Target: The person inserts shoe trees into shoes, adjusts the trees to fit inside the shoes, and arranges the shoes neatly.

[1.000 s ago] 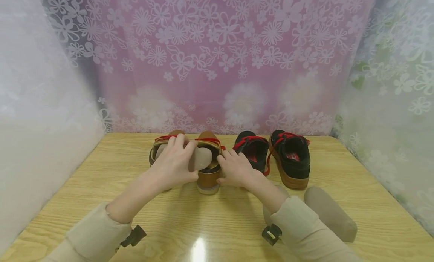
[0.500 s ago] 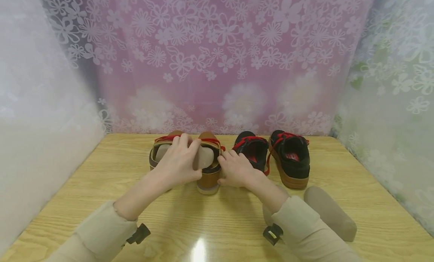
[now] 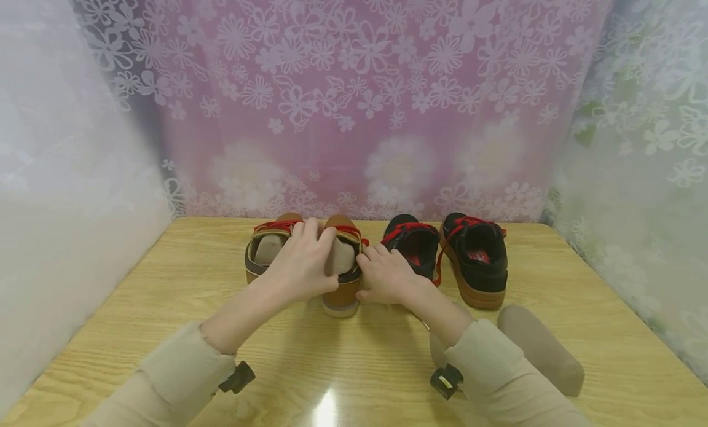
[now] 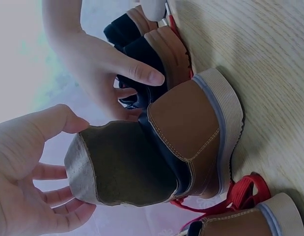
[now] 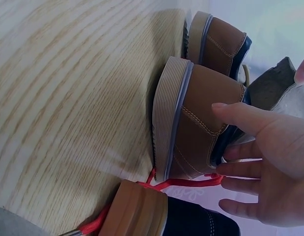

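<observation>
My left hand (image 3: pixel 301 261) pinches the wide end of a grey-beige shoe insert (image 4: pixel 132 162), thumb on one edge and fingers on the other. The insert's far end is hidden inside a brown shoe (image 4: pixel 186 123) with a pale sole and red laces. At that shoe's right side, my right hand (image 3: pixel 387 276) steadies it, the thumb against the heel and the fingers along the collar. Left of it stands the matching brown shoe (image 3: pixel 253 268), partly behind my left hand, with another beige insert (image 3: pixel 269 249) in its opening.
Two black shoes (image 3: pixel 412 246) (image 3: pixel 481 279) with red laces stand to the right, toes toward the flowered curtain (image 3: pixel 354 107). A beige insert (image 3: pixel 539 350) lies at the front right of the wooden table (image 3: pixel 276 378). Another (image 3: pixel 438 347) shows partly behind my right forearm.
My left hand has shifted right with the insert, which now sits more over the right brown shoe's opening. More of the left shoe's insert shows. My right hand has stayed put.
</observation>
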The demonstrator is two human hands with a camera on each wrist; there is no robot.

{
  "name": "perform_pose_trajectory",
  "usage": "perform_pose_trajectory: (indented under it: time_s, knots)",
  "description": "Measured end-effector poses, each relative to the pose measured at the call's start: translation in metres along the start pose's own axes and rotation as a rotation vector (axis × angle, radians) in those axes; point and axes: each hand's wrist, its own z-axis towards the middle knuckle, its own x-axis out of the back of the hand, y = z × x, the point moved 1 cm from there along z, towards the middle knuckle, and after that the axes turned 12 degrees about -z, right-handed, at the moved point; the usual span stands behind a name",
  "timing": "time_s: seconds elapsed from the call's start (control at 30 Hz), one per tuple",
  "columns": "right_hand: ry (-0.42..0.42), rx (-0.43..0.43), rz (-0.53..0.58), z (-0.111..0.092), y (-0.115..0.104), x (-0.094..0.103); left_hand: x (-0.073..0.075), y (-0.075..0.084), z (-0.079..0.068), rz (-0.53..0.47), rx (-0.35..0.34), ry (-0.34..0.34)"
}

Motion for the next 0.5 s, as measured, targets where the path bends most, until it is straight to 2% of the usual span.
perform_pose_trajectory:
  time_s: [0.5]
  knots:
    - [-0.008,0.012,0.001,-0.002,0.003,-0.001,-0.01,0.0,0.011,0.021,0.006,-0.002]
